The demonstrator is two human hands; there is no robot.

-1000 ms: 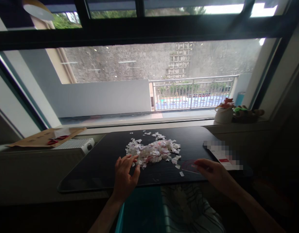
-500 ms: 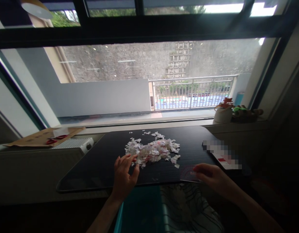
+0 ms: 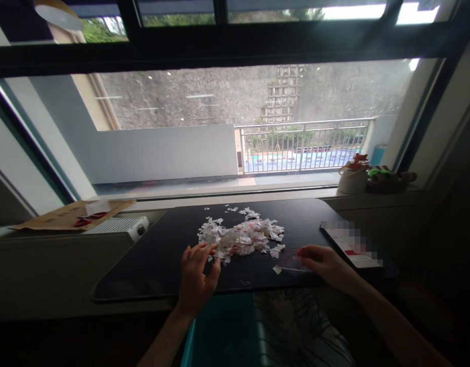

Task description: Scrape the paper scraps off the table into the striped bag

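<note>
A heap of small torn paper scraps (image 3: pixel 244 237) lies on the dark tabletop (image 3: pixel 143 265). My left hand (image 3: pixel 199 267) is at the heap's near left edge, fingers apart, fingertips against or just over the scraps; nothing shows in its grip. Right of the heap, my right hand (image 3: pixel 322 260) pinches a clear plastic protractor (image 3: pixel 290 261) by its right end. The protractor's straight edge faces me, low over the table, and a single scrap (image 3: pixel 277 269) lies by its left end. Whether the protractor touches the table I cannot tell.
Below the table's front edge stands a teal bin (image 3: pixel 219 331). A flat, partly pixelated white item (image 3: pixel 351 250) lies on the right. At left, red-handled scissors (image 3: pixel 87 220) rest on brown paper (image 3: pixel 59 216) by a radiator (image 3: pixel 116 225). A white pot (image 3: pixel 352 181) stands on the sill.
My right hand has moved the protractor forward and slightly left, away from the table's front edge. A scrap now sits by the protractor's left end. My left hand has hardly moved.
</note>
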